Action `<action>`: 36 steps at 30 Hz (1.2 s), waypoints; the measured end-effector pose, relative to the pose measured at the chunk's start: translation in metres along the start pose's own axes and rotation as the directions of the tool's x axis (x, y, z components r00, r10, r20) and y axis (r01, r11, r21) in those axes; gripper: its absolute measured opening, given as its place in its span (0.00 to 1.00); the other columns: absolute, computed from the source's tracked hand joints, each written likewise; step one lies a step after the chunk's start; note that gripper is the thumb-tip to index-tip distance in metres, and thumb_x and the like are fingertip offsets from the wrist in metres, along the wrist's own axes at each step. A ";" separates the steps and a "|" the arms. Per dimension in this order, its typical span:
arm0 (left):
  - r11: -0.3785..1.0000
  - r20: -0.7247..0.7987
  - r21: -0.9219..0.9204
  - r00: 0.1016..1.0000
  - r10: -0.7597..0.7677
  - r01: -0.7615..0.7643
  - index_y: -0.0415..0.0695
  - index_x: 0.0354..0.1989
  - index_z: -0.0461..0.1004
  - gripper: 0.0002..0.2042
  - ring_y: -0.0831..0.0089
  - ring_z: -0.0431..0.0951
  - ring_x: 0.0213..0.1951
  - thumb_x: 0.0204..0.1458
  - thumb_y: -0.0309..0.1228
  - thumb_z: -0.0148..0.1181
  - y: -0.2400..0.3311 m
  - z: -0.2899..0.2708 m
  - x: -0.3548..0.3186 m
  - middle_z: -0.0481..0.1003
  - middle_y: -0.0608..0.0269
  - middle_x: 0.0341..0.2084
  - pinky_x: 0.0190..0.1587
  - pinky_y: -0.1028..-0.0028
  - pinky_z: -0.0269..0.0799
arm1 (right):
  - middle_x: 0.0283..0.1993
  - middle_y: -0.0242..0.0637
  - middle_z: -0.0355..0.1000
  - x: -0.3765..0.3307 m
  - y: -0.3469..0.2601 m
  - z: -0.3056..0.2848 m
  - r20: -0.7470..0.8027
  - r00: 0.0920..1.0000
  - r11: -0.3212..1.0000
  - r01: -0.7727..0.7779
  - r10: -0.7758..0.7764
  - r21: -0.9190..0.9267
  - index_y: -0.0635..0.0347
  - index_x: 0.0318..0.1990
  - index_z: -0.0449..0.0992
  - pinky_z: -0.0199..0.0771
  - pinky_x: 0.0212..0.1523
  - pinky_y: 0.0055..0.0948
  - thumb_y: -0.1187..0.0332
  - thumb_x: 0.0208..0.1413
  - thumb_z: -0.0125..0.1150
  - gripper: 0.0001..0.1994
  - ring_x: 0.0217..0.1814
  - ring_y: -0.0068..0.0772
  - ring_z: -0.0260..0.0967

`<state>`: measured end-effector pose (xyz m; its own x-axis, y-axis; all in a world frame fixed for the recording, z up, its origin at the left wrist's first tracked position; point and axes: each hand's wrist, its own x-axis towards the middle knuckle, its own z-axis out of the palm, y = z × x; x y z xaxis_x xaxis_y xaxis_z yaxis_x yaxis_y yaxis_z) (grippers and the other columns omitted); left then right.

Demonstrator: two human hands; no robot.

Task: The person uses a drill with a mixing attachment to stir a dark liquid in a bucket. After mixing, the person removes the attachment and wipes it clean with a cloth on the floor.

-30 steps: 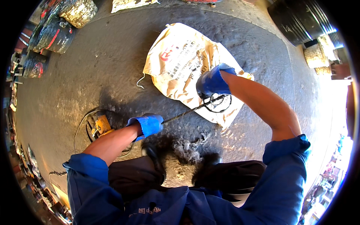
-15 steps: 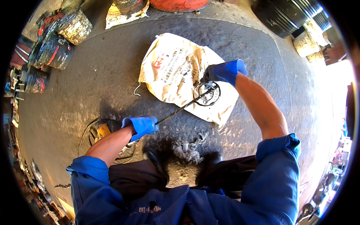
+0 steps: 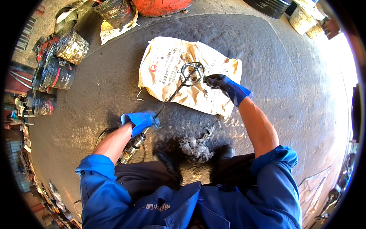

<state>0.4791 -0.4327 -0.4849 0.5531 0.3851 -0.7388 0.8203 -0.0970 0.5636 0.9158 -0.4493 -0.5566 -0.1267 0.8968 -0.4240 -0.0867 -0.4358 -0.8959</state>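
Observation:
My left hand (image 3: 146,119), in a blue glove, is closed around the shaft of a mixing paddle (image 3: 173,95). The shaft runs down to a metal-bodied power drill (image 3: 131,148) beside my left leg, partly hidden by my forearm. At its far end, the dark-coated ring head of the paddle (image 3: 192,73) is over a flattened cream sack (image 3: 162,82) with printing on it. Just right of that ring is my right hand (image 3: 219,82), its glove blue with blackened fingers. Those fingers reach out over the sack, apart from the ring, with nothing visible in them.
Grey rag fibres (image 3: 196,149) lie between my boots. Stained buckets (image 3: 72,47) and a dark pail (image 3: 58,74) stand at the left. At the back are another bucket (image 3: 114,13), a red drum (image 3: 162,5) and a black drum (image 3: 268,5).
The paddle's ring has swung left and away from me over the sack. My right hand now sits to its right with fingers in sight. More of the drill shows.

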 end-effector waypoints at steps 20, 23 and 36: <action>0.973 0.108 -0.201 0.990 -0.091 0.111 0.37 0.47 0.79 0.14 0.64 0.79 0.50 0.56 0.31 0.55 -0.050 0.002 0.021 0.80 0.51 0.44 0.57 0.66 0.70 | 0.37 0.38 0.83 0.017 0.012 0.054 -0.404 0.897 0.965 -0.080 0.179 0.251 0.60 0.47 0.81 0.76 0.33 0.30 0.67 0.67 0.54 0.11 0.34 0.31 0.80; 0.964 0.124 -0.238 0.988 -0.091 0.119 0.37 0.47 0.79 0.14 0.64 0.78 0.50 0.57 0.31 0.54 -0.062 -0.002 0.025 0.80 0.51 0.44 0.57 0.67 0.70 | 0.34 0.39 0.82 0.011 0.010 0.037 -0.460 0.881 0.976 -0.010 0.112 0.218 0.62 0.42 0.82 0.78 0.34 0.29 0.70 0.67 0.53 0.11 0.31 0.29 0.79; 0.966 0.065 -0.224 0.991 -0.119 0.131 0.37 0.45 0.79 0.14 0.64 0.80 0.47 0.57 0.33 0.57 -0.020 0.000 -0.002 0.82 0.52 0.38 0.54 0.68 0.71 | 0.30 0.39 0.79 0.046 0.001 0.050 -0.320 0.910 0.767 -0.004 -0.264 -0.642 0.56 0.38 0.83 0.75 0.36 0.32 0.65 0.51 0.70 0.09 0.32 0.25 0.73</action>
<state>0.4621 -0.4317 -0.4950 0.4595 0.3332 -0.8233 0.8321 0.1627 0.5302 0.8604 -0.4122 -0.5702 0.2242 0.9554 -0.1923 0.5682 -0.2884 -0.7707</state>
